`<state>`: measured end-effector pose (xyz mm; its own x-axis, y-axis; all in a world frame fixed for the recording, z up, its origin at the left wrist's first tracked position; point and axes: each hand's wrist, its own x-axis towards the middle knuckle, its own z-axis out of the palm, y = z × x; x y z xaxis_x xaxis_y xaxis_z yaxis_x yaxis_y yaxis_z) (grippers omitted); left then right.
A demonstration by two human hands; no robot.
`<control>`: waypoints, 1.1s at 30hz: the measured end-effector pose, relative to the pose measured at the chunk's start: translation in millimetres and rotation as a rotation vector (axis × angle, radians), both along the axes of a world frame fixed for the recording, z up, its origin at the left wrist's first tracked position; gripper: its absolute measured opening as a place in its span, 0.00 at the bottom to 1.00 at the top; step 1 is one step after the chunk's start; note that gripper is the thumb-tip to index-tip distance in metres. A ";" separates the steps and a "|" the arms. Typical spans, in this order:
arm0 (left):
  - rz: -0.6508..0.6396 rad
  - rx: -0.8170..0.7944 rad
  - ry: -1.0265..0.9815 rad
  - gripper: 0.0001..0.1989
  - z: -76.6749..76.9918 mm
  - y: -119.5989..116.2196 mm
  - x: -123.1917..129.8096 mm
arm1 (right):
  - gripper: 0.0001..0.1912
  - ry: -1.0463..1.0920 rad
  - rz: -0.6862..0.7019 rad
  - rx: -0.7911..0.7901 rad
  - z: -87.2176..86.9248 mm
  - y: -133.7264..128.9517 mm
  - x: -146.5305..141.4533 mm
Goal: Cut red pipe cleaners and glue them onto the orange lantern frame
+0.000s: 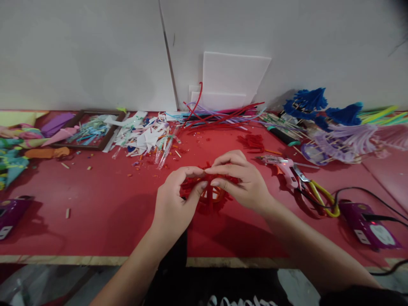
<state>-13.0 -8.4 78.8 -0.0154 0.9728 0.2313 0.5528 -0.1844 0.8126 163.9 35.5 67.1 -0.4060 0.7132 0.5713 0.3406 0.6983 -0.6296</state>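
Near the front of the red table, my left hand [174, 197] and my right hand [247, 182] meet over a round, spiky red pipe-cleaner piece [209, 202]. Thumb and fingertips of both hands pinch at its top, with the tips almost touching. The fingers cover much of the piece, and an orange-brown ring with a pale middle shows through below them. Just beyond my right hand lie bent red pipe cleaners [253, 141]. A pink hot glue gun [285, 168] and yellow-handled scissors [321, 197] rest to the right.
Loose red and purple pipe cleaners [223, 117] lie along the back, before white boards [234, 76]. Paper scraps [146, 136] and a brown frame [81, 146] are at left. Blue pipe-cleaner shapes [306, 104] stand back right. A purple box [368, 225] with black cords sits front right.
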 end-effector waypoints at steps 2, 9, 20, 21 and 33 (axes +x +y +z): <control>-0.016 -0.006 -0.042 0.07 0.7 -0.2 -0.5 | 0.07 -0.001 0.020 -0.003 2.2 1.6 -0.3; -0.052 -0.034 -0.140 0.09 -0.1 1.6 -0.1 | 0.03 -0.027 0.076 -0.026 12.1 5.7 1.0; -0.059 -0.063 -0.192 0.09 -0.1 0.9 0.1 | 0.02 -0.015 0.088 -0.028 16.8 5.9 -1.2; -0.061 -0.065 -0.198 0.09 0.0 1.0 0.2 | 0.02 -0.011 0.084 -0.026 16.3 5.4 -1.5; -0.071 -0.078 -0.263 0.08 -1.4 0.2 0.1 | 0.04 0.044 0.069 -0.014 14.7 5.1 -2.2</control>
